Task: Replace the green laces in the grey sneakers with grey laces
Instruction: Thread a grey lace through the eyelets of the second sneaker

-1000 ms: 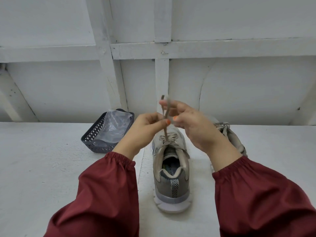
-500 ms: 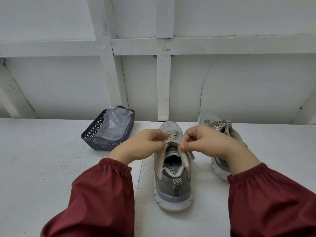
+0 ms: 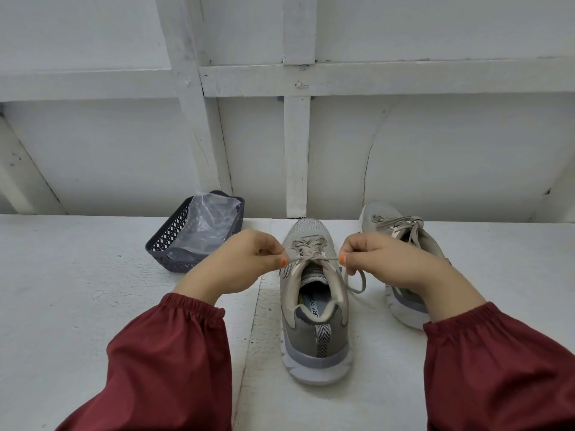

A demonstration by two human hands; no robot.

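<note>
A grey sneaker (image 3: 314,325) stands in the middle of the white surface, heel toward me, threaded with a grey lace (image 3: 311,258). My left hand (image 3: 245,262) pinches one end of that lace at the shoe's left side. My right hand (image 3: 382,259) pinches the other end at the right side, so the lace runs taut across the top eyelets. A loose loop of the lace hangs below my right hand. The second grey sneaker (image 3: 401,241) stands behind my right hand, its grey lace tied. No green lace is in sight.
A dark plastic basket (image 3: 169,244) holding a clear plastic bag (image 3: 208,222) sits at the back left. A white panelled wall (image 3: 311,135) rises just behind the shoes. My red sleeves fill the lower corners.
My hands came down from above the shoe, where they held the lace ends together, and moved apart sideways, drawing the lace tight across the shoe's top.
</note>
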